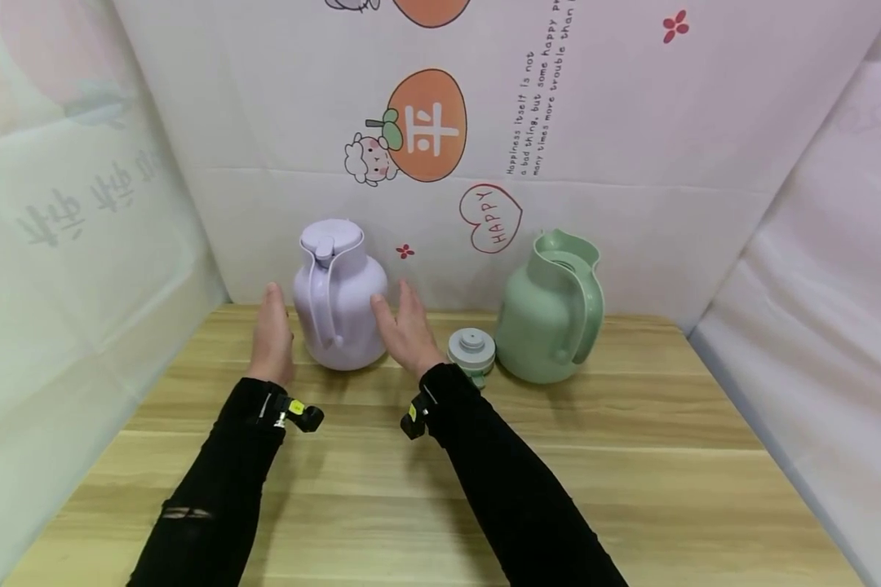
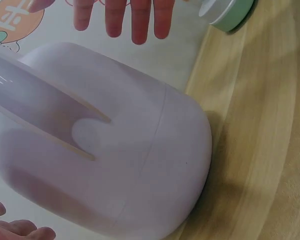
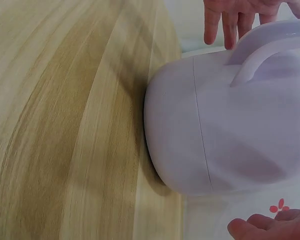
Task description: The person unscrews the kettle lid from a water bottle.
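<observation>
Fingers (image 1: 411, 308) were released; the purple jug (image 1: 351, 326) stood at two o'clock from the left hand (image 1: 270, 342), ten from the right hand (image 1: 411, 338).

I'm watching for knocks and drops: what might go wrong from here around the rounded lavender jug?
The smooth, rounded, plastic-looking lavender jug might slip if squeezed between the left grip and right grip, as neither holds its curved handle. The black right sleeve lies close to the small round grey-and-green lid and could knock it, perhaps against the rounded pale green jug.
</observation>
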`<act>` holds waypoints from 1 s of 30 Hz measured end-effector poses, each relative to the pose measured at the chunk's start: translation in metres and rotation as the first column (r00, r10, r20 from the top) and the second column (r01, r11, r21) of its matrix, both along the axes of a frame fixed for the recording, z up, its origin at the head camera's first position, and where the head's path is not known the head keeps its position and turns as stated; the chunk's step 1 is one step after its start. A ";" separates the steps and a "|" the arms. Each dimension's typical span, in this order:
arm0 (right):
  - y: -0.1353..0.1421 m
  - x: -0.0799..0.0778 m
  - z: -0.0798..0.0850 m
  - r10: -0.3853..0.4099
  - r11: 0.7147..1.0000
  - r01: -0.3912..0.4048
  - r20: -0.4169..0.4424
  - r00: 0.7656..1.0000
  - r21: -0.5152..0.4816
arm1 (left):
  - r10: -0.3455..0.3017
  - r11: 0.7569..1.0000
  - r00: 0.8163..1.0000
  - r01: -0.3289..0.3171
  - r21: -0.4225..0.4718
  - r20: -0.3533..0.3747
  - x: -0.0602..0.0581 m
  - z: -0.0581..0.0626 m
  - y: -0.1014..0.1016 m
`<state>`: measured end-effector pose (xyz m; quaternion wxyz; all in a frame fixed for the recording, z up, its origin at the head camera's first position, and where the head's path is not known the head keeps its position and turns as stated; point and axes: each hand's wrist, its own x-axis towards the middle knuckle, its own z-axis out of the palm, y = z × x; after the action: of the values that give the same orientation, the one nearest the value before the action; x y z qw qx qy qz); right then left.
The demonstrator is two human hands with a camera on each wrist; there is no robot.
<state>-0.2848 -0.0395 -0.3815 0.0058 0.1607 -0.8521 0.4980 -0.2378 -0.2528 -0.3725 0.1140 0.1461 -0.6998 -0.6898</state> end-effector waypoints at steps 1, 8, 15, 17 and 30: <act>-0.001 -0.001 0.000 -0.002 1.000 0.002 0.005 1.000 0.000 | -0.004 1.000 1.000 0.004 0.004 0.002 -0.002 0.001 0.000; -0.005 -0.007 -0.002 0.004 1.000 -0.004 0.035 0.999 0.005 | -0.028 0.999 1.000 0.028 0.042 0.000 -0.008 0.003 0.006; -0.009 -0.012 -0.006 0.031 1.000 -0.031 0.051 0.998 -0.001 | -0.075 0.996 0.996 0.077 0.041 -0.041 -0.009 -0.002 0.009; -0.011 -0.013 -0.006 0.053 0.998 -0.052 0.044 0.998 -0.016 | -0.080 0.996 0.995 0.082 0.030 -0.054 -0.009 -0.003 0.008; -0.016 -0.016 -0.004 0.158 0.983 -0.153 0.041 0.987 -0.104 | -0.076 0.997 0.996 0.077 0.007 -0.041 -0.008 -0.002 0.006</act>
<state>-0.3010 -0.0552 -0.3856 -0.0459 0.2142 -0.8106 0.5430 -0.2456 -0.2468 -0.3742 0.1013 0.1055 -0.6996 -0.6994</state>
